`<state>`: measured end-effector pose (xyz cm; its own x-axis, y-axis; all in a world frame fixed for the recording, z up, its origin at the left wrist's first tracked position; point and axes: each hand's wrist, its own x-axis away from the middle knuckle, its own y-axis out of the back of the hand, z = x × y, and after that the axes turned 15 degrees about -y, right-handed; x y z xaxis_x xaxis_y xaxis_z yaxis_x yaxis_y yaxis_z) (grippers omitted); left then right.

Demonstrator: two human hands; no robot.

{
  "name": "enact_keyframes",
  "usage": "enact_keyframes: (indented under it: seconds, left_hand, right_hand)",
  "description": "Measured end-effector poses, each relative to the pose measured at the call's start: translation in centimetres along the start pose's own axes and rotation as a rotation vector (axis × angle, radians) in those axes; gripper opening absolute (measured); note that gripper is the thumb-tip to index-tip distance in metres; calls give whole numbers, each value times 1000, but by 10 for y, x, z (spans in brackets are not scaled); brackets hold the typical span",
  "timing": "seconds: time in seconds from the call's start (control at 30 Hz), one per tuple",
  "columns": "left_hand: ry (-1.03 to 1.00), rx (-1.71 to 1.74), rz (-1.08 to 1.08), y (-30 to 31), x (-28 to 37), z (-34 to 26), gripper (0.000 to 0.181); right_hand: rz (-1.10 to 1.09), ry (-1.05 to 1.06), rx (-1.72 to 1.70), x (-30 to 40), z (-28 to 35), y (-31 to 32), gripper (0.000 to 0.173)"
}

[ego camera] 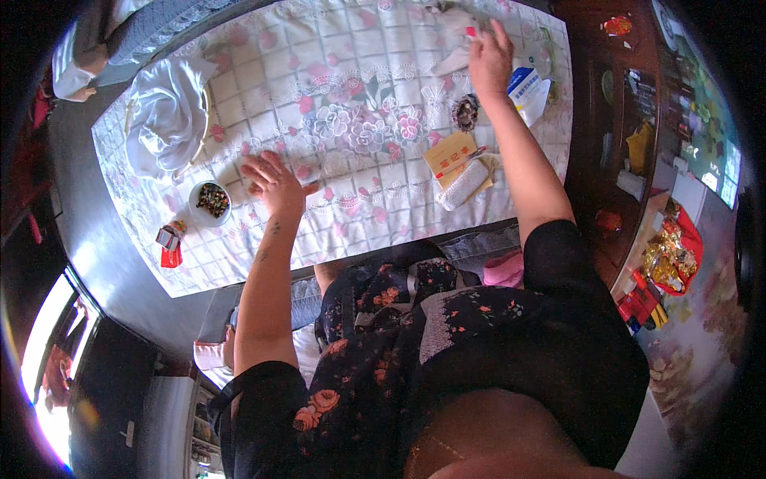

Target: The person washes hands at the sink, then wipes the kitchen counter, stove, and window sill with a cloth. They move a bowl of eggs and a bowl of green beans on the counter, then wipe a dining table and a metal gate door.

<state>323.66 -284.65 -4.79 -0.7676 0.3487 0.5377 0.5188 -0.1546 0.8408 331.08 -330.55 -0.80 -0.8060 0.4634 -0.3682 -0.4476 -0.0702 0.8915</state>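
Observation:
My left hand is spread, palm down, over the patterned tablecloth, to the right of a white bowl of small multicoloured bits. At the far right side my right hand reaches over the cloth, fingers apart. Just left of its fingertips is a small red piece, and a pale crumpled cloth lies beside it; whether the fingers touch either is unclear. Below this hand sit a dark, round ruffled object and a tan notebook with a red pen and a white textured pouch on it.
White fabric lies over a round frame at the left. A small box and a red packet are near the left corner. A blue and white package lies beside my right wrist. A red tray of wrapped items stands far right.

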Motion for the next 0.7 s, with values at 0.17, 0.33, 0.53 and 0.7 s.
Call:
enact_keyframes:
  seconds: [0.17,0.33,0.53,0.7]
  left_hand:
    - [-45,-67,49,9,-4,-2,141]
    - [-78,-134,72,-5,0,5,141]
    - [-66,-104,46,1,-4,3,143]
    - [3,-22,93,-8,-2,6,142]
  right_hand:
    - [283,-11,428,44,-47,-41,50]
    - [368,-85,205,65,8,-27,58]
    - [340,21,198,25,-32,-30,52]
    - [218,-76,-17,15,-18,34,60]
